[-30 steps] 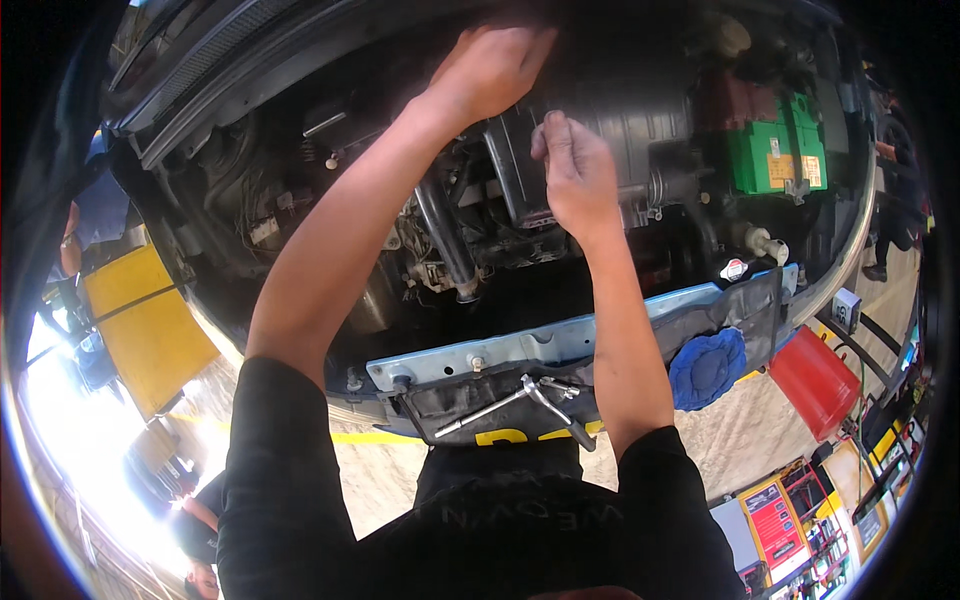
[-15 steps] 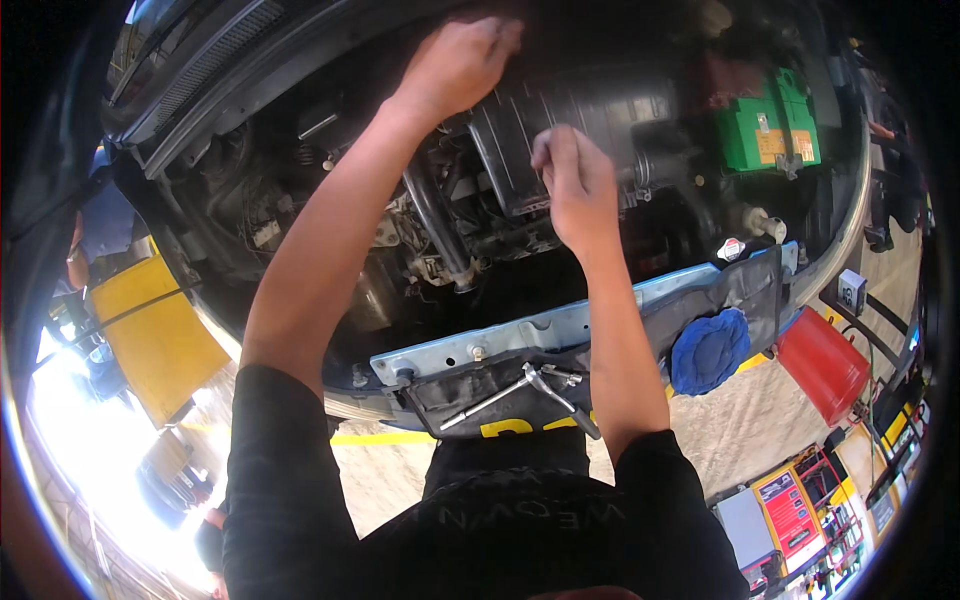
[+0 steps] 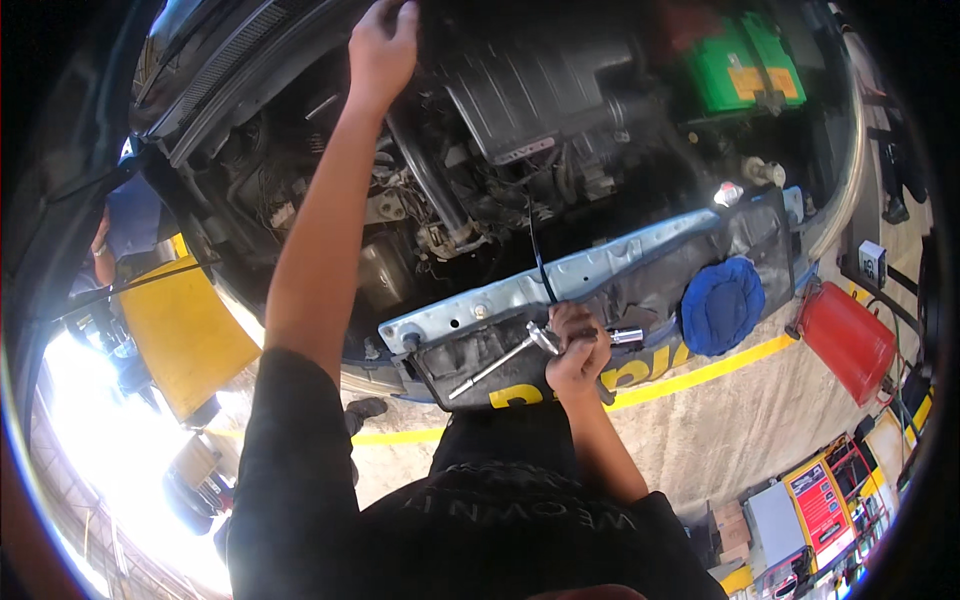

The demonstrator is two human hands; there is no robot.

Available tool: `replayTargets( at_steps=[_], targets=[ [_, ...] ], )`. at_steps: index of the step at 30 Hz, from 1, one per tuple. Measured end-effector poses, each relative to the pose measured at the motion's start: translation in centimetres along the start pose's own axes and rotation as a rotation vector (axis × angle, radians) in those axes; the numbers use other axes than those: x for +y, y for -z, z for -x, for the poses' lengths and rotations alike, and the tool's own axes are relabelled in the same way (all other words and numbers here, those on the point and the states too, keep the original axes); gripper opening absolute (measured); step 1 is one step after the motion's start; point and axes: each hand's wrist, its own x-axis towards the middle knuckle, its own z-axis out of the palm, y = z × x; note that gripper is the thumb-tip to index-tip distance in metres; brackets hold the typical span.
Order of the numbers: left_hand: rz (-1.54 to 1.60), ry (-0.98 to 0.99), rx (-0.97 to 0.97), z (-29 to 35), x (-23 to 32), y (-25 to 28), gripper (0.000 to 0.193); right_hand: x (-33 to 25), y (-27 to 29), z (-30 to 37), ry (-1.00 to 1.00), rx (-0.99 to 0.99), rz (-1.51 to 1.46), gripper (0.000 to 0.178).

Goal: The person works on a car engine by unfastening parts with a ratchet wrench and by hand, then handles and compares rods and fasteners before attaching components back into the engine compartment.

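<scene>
1. Right hand first: from my remote seat I see it down on the dark cover at the car's front edge, fingers curled in among the tools. I can't tell how firmly, or on which piece.

2. The chrome bar lies slanted just left of that hand, on the cover; the socket pokes out on its right. I'd settle the fingers fully round one shank, so that nothing else gets dragged off the cover.

3. Careful here! A thin dark strip crosses the blue panel and meets the fingers (held or merely behind them, my feed won't say). I'd free it from the tools before lifting anything.

4. Left hand up top, over the shadowed engine bay: thumb well apart from the fingers, nothing visible in the grasp, though the fingertips meet the picture's edge. I'd keep it relaxed and clear of hard edges.

5. And the route between: I'd bring any tool up in a short arc over the panel, well away from the green battery, metal ends kept off its top.
</scene>
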Motion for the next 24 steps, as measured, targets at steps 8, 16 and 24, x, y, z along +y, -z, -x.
replayTargets(
  at_steps=[8, 16, 24],
  targets=[
    [0.57, 1.028, 0.067, 25.9, 9.1, -3.5, 0.041, -4.1, 2.7, 4.8, 0.02, 0.097, -0.117, 0.053],
    [1.029, 1.259, -0.307, 27.1, 12.1, -6.3, 0.044, -9.4, 4.8, 11.3, -0.138, 0.197, -0.204, 0.049],
    [0.751, 1.123, -0.363, 36.0, 18.4, -6.2, 0.025, -14.7, 13.4, 17.9, -0.552, 0.312, -0.577, 0.061]
  ],
)
